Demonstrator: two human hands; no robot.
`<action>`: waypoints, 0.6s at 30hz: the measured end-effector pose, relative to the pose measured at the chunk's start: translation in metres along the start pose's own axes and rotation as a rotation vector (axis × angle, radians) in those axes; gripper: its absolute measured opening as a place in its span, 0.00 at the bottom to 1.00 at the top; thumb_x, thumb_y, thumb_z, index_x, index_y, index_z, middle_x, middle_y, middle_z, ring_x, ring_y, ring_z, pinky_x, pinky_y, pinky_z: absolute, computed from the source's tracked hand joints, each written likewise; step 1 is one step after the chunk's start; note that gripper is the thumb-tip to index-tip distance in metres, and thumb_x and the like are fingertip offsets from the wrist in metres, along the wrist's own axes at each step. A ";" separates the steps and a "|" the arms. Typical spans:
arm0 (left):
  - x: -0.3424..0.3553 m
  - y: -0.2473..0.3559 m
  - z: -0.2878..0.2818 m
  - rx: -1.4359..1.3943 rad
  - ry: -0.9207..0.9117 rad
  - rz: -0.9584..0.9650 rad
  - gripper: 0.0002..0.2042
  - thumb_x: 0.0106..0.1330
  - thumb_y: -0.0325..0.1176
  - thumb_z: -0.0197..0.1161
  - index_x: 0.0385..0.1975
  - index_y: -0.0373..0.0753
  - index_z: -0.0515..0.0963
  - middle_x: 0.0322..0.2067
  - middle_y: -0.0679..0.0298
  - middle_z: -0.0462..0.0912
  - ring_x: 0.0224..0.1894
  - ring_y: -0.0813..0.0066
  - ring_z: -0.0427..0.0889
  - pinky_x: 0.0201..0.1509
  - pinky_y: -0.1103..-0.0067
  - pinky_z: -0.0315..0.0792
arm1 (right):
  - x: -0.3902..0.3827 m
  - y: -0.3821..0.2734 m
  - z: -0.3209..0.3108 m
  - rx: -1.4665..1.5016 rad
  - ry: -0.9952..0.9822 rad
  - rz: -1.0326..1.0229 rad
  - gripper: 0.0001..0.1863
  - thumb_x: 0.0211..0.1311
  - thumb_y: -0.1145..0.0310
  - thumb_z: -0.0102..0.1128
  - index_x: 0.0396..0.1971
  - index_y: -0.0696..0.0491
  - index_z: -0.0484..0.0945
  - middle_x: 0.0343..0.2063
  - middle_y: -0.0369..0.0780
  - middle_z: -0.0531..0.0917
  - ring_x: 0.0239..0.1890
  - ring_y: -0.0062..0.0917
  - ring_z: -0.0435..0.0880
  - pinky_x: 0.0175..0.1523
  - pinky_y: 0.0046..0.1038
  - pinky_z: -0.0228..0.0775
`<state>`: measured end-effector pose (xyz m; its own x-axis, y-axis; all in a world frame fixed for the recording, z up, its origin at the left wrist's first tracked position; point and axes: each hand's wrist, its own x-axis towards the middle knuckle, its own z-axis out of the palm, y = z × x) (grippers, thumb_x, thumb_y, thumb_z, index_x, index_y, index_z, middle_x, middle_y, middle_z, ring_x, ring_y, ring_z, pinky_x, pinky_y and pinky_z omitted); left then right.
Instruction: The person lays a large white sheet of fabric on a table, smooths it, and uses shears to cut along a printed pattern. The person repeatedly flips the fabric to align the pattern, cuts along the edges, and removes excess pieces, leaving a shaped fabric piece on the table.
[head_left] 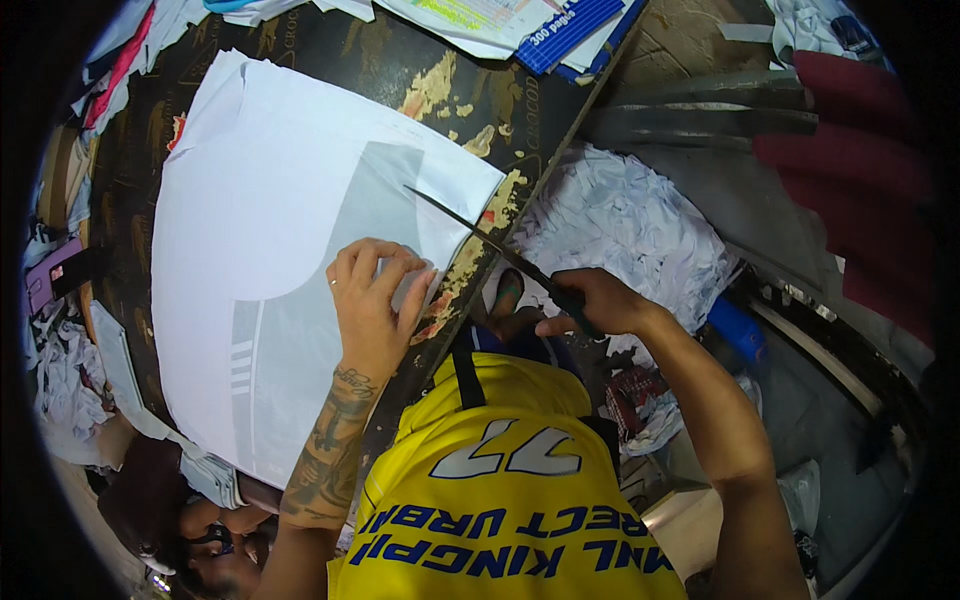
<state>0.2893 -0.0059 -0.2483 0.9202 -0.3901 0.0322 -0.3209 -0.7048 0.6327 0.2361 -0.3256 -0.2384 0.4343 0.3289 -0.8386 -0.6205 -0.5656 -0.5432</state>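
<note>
A stack of white sheets (250, 180) with a grey printed shape (275, 380) lies on a dark, worn table (130, 220). My left hand (373, 300) rests on the sheets with its fingers curled, gripping them near the right edge. My right hand (600, 305) is closed on the handles of long black scissors (510, 250), out past the table's edge. The blade reaches leftward over the grey shape near the sheets' right edge; whether it is under any layer I cannot tell.
Papers and a blue packet (560, 40) sit at the table's top. A heap of white scraps (640, 230) lies below the right edge, beside maroon cloth (840, 170). A purple phone (52, 275) and cloth piles are at left. Another person (220, 550) is at lower left.
</note>
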 end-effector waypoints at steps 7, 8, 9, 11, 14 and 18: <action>0.005 -0.018 0.004 -0.216 -0.101 0.015 0.06 0.69 0.24 0.69 0.42 0.34 0.86 0.52 0.55 0.85 0.63 0.50 0.80 0.67 0.60 0.73 | -0.006 0.007 0.041 0.148 0.065 0.131 0.32 0.54 0.43 0.88 0.44 0.57 0.89 0.39 0.42 0.92 0.45 0.26 0.89 0.54 0.31 0.78; 0.005 -0.020 0.005 -0.218 -0.110 0.028 0.06 0.69 0.24 0.69 0.42 0.34 0.86 0.52 0.55 0.85 0.64 0.50 0.80 0.67 0.60 0.73 | -0.005 0.008 0.050 0.152 0.086 0.133 0.34 0.53 0.41 0.87 0.44 0.57 0.89 0.38 0.42 0.92 0.44 0.27 0.89 0.53 0.31 0.78; 0.005 -0.022 0.005 -0.220 -0.123 0.033 0.06 0.69 0.23 0.68 0.43 0.34 0.86 0.53 0.55 0.85 0.64 0.50 0.80 0.68 0.60 0.73 | -0.004 0.009 0.060 0.159 0.108 0.135 0.36 0.52 0.39 0.87 0.43 0.58 0.89 0.38 0.43 0.92 0.43 0.27 0.89 0.52 0.31 0.78; 0.005 -0.027 0.004 -0.224 -0.138 0.042 0.06 0.69 0.23 0.68 0.43 0.33 0.86 0.53 0.55 0.85 0.65 0.50 0.80 0.68 0.60 0.73 | -0.003 0.006 0.078 0.173 0.164 0.135 0.39 0.50 0.35 0.86 0.42 0.58 0.89 0.37 0.43 0.92 0.42 0.28 0.89 0.50 0.32 0.78; 0.005 -0.032 0.003 -0.245 -0.158 0.058 0.07 0.69 0.22 0.67 0.44 0.34 0.86 0.54 0.56 0.84 0.65 0.50 0.79 0.68 0.60 0.73 | -0.004 -0.010 0.102 0.210 0.229 0.172 0.38 0.51 0.34 0.85 0.42 0.58 0.89 0.35 0.42 0.91 0.40 0.28 0.88 0.48 0.33 0.78; 0.008 -0.037 0.001 -0.274 -0.181 0.056 0.09 0.68 0.19 0.65 0.45 0.34 0.86 0.55 0.56 0.84 0.65 0.50 0.79 0.69 0.60 0.73 | -0.004 -0.040 0.127 0.265 0.255 0.222 0.34 0.59 0.39 0.82 0.44 0.58 0.88 0.33 0.40 0.90 0.37 0.26 0.86 0.47 0.34 0.78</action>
<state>0.3080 0.0166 -0.2719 0.8403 -0.5398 -0.0495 -0.2753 -0.5036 0.8189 0.1759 -0.2081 -0.2184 0.3984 0.0044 -0.9172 -0.8491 -0.3763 -0.3706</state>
